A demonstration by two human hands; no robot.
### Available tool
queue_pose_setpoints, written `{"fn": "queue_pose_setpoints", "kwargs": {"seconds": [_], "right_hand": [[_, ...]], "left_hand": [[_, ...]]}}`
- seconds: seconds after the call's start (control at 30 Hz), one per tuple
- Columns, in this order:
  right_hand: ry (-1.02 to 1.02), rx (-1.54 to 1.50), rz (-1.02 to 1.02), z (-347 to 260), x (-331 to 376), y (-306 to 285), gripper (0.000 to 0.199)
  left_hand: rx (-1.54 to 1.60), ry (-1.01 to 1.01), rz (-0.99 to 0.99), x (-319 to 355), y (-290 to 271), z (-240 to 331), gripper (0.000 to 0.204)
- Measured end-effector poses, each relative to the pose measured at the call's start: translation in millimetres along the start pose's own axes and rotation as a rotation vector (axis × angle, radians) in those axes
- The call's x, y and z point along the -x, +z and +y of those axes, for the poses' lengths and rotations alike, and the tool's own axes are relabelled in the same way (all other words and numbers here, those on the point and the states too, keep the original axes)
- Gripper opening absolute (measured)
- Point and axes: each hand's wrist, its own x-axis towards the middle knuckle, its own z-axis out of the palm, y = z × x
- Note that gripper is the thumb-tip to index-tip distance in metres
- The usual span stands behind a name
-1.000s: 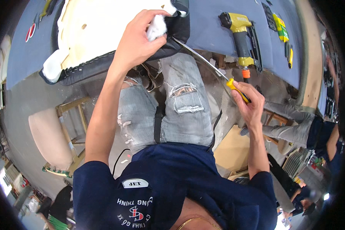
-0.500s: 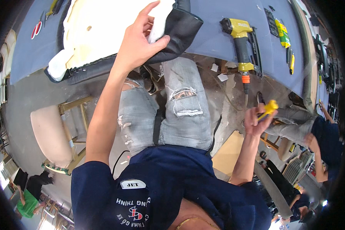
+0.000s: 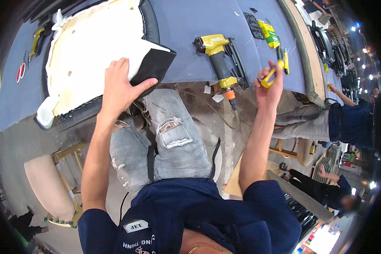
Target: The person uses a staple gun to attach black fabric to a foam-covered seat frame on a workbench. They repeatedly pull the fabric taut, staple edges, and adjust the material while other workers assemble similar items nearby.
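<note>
Cream-and-white padded panel with black covering [image 3: 82, 55], lying at near edge of blue-grey cloth-covered table [image 3: 180, 25], printed lettering on yellow-and-black nail gun [image 3: 218, 61] alongside, right hand [image 3: 270, 93] gripping yellow-handled screwdriver [image 3: 268, 80], away from panel corner reached one second earlier, left hand [image 3: 118, 91] spread, thumb on black corner flap [image 3: 155, 63], flap pointing right and away from person, panel's long axis indeterminable.

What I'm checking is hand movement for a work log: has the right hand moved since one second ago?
Yes: the right hand moved rightward and forward, relative to the pneumatic staple gun.
</note>
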Motion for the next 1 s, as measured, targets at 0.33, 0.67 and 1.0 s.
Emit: {"fn": "queue_pose_setpoints", "kwargs": {"seconds": [0.33, 0.67, 1.0], "right_hand": [[-0.698, 1.690, -0.212, 23, -33, 46, 0.068], [-0.527, 1.253, -0.444, 37, 12, 80, 0.072], [-0.023, 1.074, -0.768, 55, 139, 122, 0.063]], "left_hand": [[0.240, 0.040, -0.054, -17, -4, -10, 0.066], [0.023, 0.557, -0.094, -52, -5, -47, 0.064], [0.206, 0.642, -0.221, -55, -7, -53, 0.023]]}}
